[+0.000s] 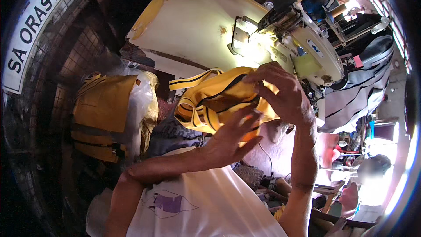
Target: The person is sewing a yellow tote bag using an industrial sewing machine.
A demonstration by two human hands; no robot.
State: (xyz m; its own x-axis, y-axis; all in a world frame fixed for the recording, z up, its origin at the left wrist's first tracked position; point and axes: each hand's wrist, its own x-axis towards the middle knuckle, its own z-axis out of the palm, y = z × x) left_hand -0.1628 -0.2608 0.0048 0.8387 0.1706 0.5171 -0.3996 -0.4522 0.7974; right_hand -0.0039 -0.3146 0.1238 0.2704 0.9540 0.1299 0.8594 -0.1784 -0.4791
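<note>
A yellow bag (228, 88) with black-edged straps lies across my lap, in front of the sewing table. Its opening faces up, and the looped strap (189, 109) hangs at its left side. My right hand (283, 92) is bent over the far right edge of the bag, its fingers curled and gripping the fabric. My left hand (230, 140) is at the near side of the bag, fingers stretched and apart. A bright orange patch shows between its thumb and fingers; whether that is bag fabric or a separate thing, I cannot tell.
A sewing machine (318, 50) with its lamp lit stands on the worn white table (188, 22). To the left is a stack of yellow bag pieces (105, 103) beside clear plastic. A grey padded cover (357, 101) bulges at the right. Assorted clutter fills the lower right.
</note>
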